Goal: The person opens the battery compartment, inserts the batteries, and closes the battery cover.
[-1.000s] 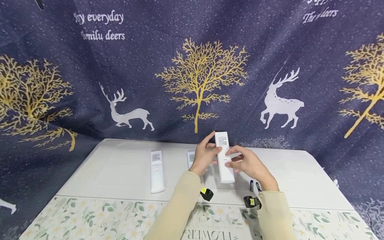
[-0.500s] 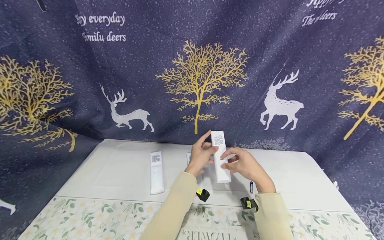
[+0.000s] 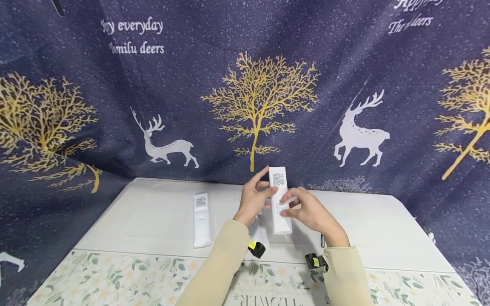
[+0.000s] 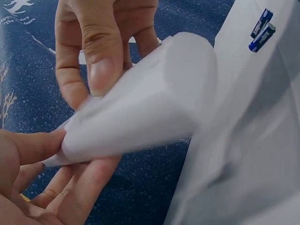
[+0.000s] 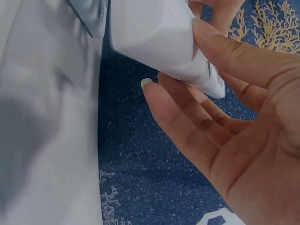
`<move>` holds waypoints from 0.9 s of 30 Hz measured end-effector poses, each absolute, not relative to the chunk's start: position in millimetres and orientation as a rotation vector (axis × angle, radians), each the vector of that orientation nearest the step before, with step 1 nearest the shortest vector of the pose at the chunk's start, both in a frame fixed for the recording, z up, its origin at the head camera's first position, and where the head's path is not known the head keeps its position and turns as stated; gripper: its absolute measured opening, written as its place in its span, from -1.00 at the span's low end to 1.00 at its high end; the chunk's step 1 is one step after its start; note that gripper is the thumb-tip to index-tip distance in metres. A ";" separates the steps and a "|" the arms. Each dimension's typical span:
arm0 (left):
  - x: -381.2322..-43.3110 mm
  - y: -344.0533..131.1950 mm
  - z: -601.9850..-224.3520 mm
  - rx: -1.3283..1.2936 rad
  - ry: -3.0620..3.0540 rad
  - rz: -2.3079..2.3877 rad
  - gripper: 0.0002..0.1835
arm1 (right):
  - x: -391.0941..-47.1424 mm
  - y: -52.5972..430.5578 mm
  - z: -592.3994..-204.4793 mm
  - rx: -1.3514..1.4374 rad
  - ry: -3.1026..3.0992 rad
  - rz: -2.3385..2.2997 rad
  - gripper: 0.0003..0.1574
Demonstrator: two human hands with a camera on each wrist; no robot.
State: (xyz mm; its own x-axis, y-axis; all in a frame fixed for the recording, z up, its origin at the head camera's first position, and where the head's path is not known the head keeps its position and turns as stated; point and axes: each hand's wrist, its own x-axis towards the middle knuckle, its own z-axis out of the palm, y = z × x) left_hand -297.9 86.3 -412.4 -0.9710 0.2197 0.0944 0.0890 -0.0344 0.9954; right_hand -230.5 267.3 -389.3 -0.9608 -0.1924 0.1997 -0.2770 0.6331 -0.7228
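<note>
A white remote control [image 3: 282, 221] is held up over the table with its back, which bears a printed label, turned to the head camera. My left hand [image 3: 252, 199] grips its upper part, thumb on the back and fingers behind. My right hand [image 3: 311, 210] has its thumb and fingers on the lower half, at the battery cover seam. In the right wrist view, the right thumb [image 5: 225, 47] lies on one side of the remote and other fingers are under it. Two blue batteries [image 4: 262, 36] lie on the table in the left wrist view; the right arm mostly hides them in the head view.
A second white remote [image 3: 202, 221] lies face down on the white table [image 3: 153, 216], left of my arms. Another pale object [image 3: 254, 231] is mostly hidden behind the left wrist. A floral cloth [image 3: 126, 276] covers the near edge; a dark blue curtain [image 3: 214, 110] hangs behind.
Both hands and the remote have shifted slightly left. The right thumb and fingers stay at the cover seam, and the right sleeve now hides more of the batteries.
</note>
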 end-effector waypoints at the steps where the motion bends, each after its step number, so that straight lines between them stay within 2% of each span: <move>1: -298.0 86.6 -412.3 0.343 2.126 2.167 -0.23 | -230.4 267.5 -389.3 0.396 -2.741 1.240 -0.67; 13: -297.7 82.7 -406.7 0.336 2.155 2.184 -0.25 | -227.3 267.4 -384.5 0.421 -2.645 1.166 -0.71; 22: -299.7 79.7 -407.6 0.333 2.190 2.191 -0.25 | -228.3 262.4 -382.6 0.508 -2.614 1.502 -0.78; 27: -299.2 78.3 -409.1 0.318 2.174 2.197 -0.25 | -225.7 261.4 -382.2 0.504 -2.620 1.542 -0.81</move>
State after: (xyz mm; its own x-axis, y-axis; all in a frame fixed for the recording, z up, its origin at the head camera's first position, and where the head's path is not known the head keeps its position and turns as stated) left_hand -299.2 78.3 -409.1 -0.9785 0.1673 0.1207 0.1189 -0.0205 0.9927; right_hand -225.7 261.4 -382.2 -0.9448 -0.2477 0.2145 -0.3077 0.4463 -0.8403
